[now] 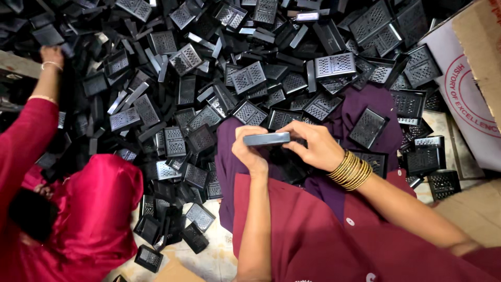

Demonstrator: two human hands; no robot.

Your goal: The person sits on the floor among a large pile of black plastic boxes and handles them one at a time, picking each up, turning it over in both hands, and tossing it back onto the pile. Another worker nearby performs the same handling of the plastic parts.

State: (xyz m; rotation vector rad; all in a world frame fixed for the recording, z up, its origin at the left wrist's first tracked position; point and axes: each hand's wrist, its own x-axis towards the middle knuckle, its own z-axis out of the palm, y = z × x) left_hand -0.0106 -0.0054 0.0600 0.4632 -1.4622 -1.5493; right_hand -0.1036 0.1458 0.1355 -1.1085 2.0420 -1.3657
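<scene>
Left hand (249,151) pinches left end of black plastic slat (266,138) | right hand (313,146) clamps its right end | slat level over purple cloth (360,109), heap of perforated black trays (250,78) beyond | judgement: grip ends only, keep level, avoid flexing.

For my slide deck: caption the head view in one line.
Both hands, left hand and right hand, hold a flat black part over a heap of perforated black parts.

This looks like a small factory or workshop floor. A huge heap of identical black perforated plastic parts (250,78) covers the tiled floor (219,261). A cardboard carton (480,57) stands at its right edge.
</scene>
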